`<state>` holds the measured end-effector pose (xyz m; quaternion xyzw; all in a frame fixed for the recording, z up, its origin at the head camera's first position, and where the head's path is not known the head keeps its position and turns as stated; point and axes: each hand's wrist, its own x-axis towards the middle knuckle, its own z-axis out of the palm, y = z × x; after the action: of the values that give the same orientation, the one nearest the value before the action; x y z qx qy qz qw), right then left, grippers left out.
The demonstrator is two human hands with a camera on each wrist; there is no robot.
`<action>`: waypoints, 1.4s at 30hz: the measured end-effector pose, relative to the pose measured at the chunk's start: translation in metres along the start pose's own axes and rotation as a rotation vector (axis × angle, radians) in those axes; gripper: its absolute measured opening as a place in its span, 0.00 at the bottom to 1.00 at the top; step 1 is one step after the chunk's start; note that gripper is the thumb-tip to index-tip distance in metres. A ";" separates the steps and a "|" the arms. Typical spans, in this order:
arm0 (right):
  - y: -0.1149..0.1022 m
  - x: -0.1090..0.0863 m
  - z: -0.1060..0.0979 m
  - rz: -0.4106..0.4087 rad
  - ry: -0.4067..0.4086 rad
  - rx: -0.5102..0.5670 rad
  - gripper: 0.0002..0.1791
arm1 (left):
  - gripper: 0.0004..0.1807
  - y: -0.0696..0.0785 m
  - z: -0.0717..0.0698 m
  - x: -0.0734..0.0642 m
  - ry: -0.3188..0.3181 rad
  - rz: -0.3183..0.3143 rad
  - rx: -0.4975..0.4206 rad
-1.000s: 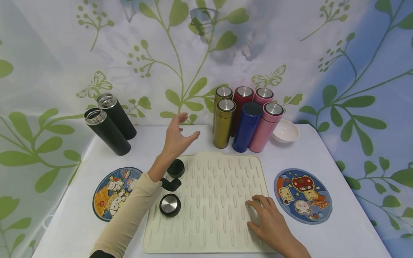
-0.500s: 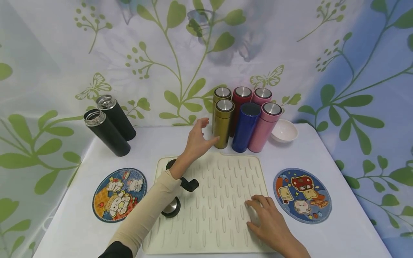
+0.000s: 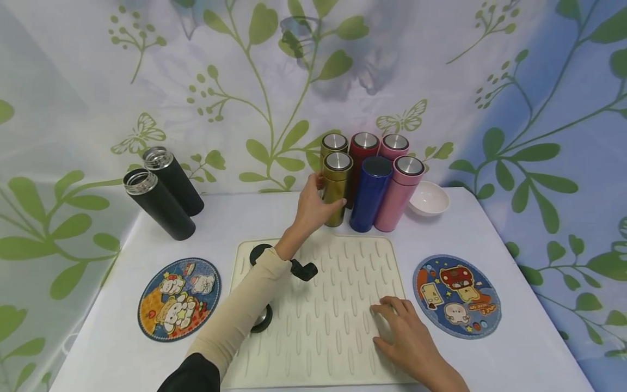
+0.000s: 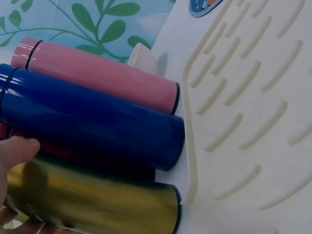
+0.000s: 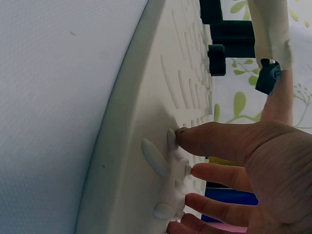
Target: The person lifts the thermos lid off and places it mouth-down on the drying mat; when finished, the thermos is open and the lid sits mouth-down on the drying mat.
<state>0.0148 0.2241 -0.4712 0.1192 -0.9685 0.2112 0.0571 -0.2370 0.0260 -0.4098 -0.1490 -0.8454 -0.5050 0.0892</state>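
Cream spreads across the near table: a ridged mat [image 3: 343,348], and there's the right hand [image 3: 406,340] on its right side, palm down, fingers loosely bent, thumb and fingertips resting on the surface. Over on the left, the beige sleeve [image 3: 240,316] slants forward across the mat, partly covering a black-and-steel lid [image 3: 265,320] and a round black cap [image 3: 258,253]. Cartoon-print round placemats flank the mat, one on the left [image 3: 178,299], one on the right [image 3: 458,296]. Follow that arm, well extended, and the left hand [image 3: 313,204] has the front gold flask [image 3: 336,182], thumb across the near side, fingers curled round the other! The flask stands upright just beyond the mat's far edge, beside the blue flask [image 3: 370,198], with the front pink flask [image 3: 399,198] next along. Behind them, a red flask [image 3: 363,158]; and to the right, a white bowl [image 3: 429,198].
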 end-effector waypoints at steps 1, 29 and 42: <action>0.000 0.000 0.000 -0.003 0.002 0.000 0.33 | 0.44 0.000 0.000 0.000 0.003 -0.008 0.016; 0.003 0.002 -0.005 -0.021 -0.017 0.036 0.30 | 0.35 0.004 -0.058 -0.059 0.060 0.127 -0.304; -0.002 0.005 -0.026 0.034 -0.062 0.118 0.25 | 0.40 0.046 -0.092 -0.110 0.009 0.256 -0.446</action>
<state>0.0117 0.2325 -0.4460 0.1125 -0.9575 0.2651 0.0163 -0.1183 -0.0523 -0.3616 -0.2687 -0.6870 -0.6642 0.1210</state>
